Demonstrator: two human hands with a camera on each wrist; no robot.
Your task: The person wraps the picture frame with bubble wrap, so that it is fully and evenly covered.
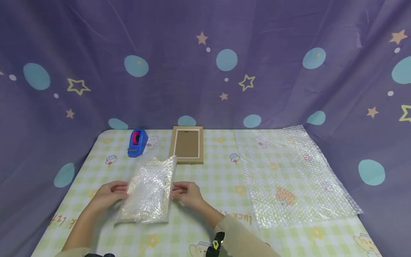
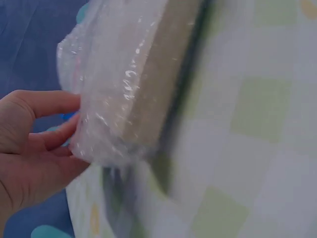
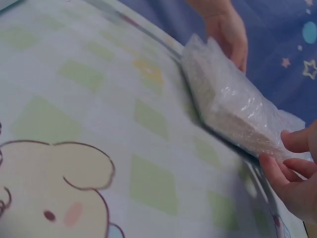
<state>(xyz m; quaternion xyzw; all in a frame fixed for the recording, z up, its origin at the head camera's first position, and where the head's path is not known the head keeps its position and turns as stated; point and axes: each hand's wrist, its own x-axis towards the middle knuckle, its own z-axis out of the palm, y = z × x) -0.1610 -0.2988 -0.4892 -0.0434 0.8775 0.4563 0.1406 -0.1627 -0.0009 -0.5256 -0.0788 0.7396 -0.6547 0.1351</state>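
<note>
A picture frame in bubble wrap (image 1: 149, 191) is held between both hands at the table's left front, tilted with its near edge low. The left hand (image 1: 110, 195) grips its left side. In the left wrist view, the fingers (image 2: 54, 101) meet the clear wrap, and a tan frame edge shows through it. The right hand (image 1: 189, 195) pinches the opposite side. The right wrist view shows that thumb (image 3: 295, 140) on the wrap's upper side, with fingers below. Folded wrap hides most of the frame inside.
An unwrapped tan picture frame (image 1: 201, 146) lies face down or up, I cannot tell, behind the wrapped one. A blue tape dispenser (image 1: 137, 143) with a pink core stands at the back left. A flat bubble wrap sheet (image 1: 289, 178) covers the table's right side. A purple curtain (image 1: 205, 100) hangs behind.
</note>
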